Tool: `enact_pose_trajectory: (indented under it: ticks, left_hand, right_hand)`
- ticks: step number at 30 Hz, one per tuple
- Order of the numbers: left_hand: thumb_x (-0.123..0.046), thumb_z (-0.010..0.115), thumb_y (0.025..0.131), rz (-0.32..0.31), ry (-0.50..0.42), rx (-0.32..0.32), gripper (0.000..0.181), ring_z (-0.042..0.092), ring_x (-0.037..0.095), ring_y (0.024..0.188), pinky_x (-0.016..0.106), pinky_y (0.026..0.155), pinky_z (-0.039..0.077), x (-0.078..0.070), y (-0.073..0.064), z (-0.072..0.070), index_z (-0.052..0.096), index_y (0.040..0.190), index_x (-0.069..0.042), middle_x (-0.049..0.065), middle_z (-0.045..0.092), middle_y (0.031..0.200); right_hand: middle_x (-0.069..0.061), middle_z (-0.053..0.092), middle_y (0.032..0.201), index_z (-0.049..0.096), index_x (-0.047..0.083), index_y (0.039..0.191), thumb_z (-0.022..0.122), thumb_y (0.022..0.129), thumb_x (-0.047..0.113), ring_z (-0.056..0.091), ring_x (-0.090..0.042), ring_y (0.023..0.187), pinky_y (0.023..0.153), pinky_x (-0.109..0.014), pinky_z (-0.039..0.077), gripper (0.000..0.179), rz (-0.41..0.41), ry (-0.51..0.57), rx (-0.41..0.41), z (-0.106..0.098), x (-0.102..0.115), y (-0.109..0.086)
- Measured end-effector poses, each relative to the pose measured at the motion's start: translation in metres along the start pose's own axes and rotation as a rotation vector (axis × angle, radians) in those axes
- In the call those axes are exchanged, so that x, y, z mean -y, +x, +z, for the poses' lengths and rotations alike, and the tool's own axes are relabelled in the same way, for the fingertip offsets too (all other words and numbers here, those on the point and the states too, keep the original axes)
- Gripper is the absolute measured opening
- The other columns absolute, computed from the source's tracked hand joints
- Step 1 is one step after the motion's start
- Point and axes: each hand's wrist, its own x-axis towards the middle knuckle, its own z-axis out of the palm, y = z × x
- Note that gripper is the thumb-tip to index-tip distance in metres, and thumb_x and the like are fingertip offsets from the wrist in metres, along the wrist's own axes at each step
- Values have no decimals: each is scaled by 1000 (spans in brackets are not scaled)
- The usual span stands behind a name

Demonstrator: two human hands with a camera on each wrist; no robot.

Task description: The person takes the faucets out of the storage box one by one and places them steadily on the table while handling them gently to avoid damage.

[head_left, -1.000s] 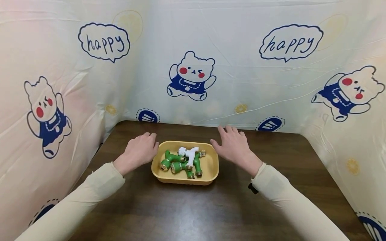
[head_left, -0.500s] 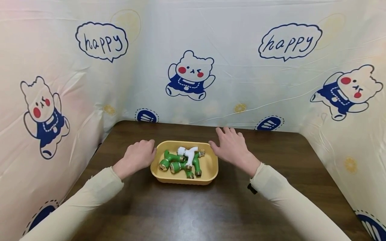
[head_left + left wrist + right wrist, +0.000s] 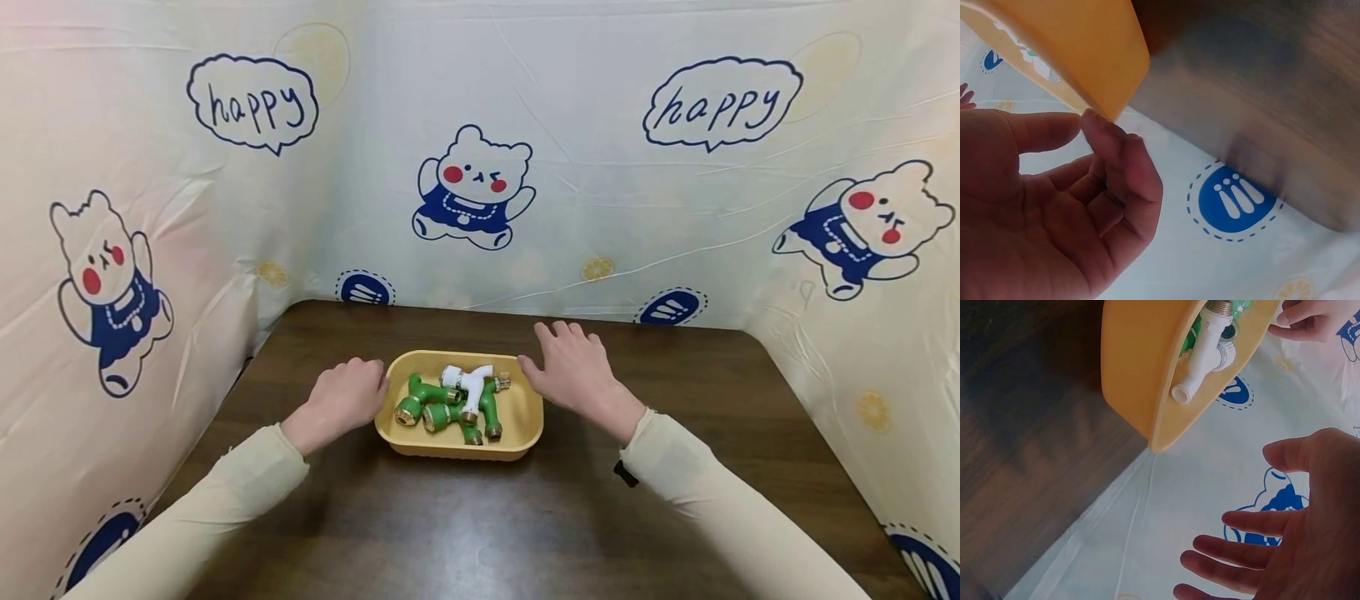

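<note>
A yellow tray stands on the table, holding a white tap on top of several green taps with brass-coloured ends. My left hand is at the tray's left rim, fingers loosely bent. In the left wrist view its thumb and index fingertips nearly meet in front of the rim; I cannot tell whether they touch it. Off the tray's right end, my right hand has its fingers spread and holds nothing. The right wrist view shows a gap between that hand and the tray.
The dark wooden table has rounded far corners. Pale printed cloth hangs behind it and along both sides. A small black piece shows under the right sleeve cuff.
Both hands have drawn back slightly toward the near side, the left fingers dropping lower. The view has shifted a little. The tray and taps look the same.
</note>
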Motion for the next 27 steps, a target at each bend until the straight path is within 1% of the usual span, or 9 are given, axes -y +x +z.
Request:
enact_pose_trajectory:
  ticks: [3,7,10,14,19,27]
  left_hand:
    - [-22,57,106,1,-7,4,27,57,26,62,46,54,50,0,-1,1,64,87,-4,9,56,71]
    - [-21,57,107,-11,-28,39,26,56,24,61,41,53,48,0,-1,2,65,90,-3,8,56,70]
    - [-21,57,107,-19,-36,55,27,56,24,60,39,52,47,-1,-2,3,66,88,-3,8,56,70]
    - [-19,56,106,-16,-41,47,29,55,23,59,39,51,46,0,-3,5,64,82,-5,8,55,68]
    - [-16,54,106,-4,-65,32,32,55,23,57,39,50,45,-1,-4,6,61,76,-8,7,55,66]
    - [-16,54,106,-3,-80,36,33,54,21,56,37,50,44,-2,-4,8,60,74,-9,6,54,65]
  right_hand:
    - [-22,58,143,53,4,151,53,104,54,54,-42,129,102,-62,46,68,-1,-4,2,2,0,0]
    - [-22,59,142,54,4,150,54,104,54,55,-41,128,102,-62,47,68,-5,-11,-2,4,1,-1]
    - [-22,59,142,54,4,150,54,104,54,55,-42,128,102,-62,47,68,-7,-10,-2,4,1,-1]
    - [-22,59,141,54,3,150,54,105,54,56,-41,127,101,-62,47,68,-12,-9,0,4,1,-2]
    - [-21,61,138,56,4,148,54,105,53,57,-41,123,98,-60,49,65,-18,0,-11,5,0,-3]
    - [-21,61,138,55,4,148,54,105,52,57,-41,124,98,-60,48,65,-19,5,-10,6,0,-5]
